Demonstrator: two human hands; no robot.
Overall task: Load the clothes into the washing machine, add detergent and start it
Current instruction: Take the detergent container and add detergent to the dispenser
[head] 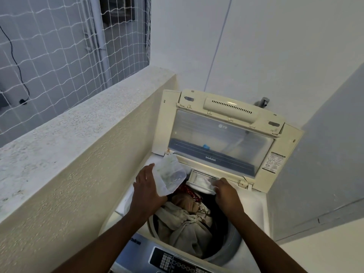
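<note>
A cream top-loading washing machine (254,205) stands with its lid (220,138) raised against the wall. Grey, beige and red clothes (187,223) fill the drum. My left hand (146,191) holds a translucent plastic bag of detergent (171,175) tilted over the drum's back left. My right hand (226,196) grips the front edge of the pulled-out detergent drawer (201,181) at the back rim, which has white powder in it.
A rough concrete ledge (78,138) runs close along the machine's left side, with netting (59,46) above it. White walls close in behind and to the right. A tap (263,102) sticks out behind the lid. The control panel (177,262) lies at the front edge.
</note>
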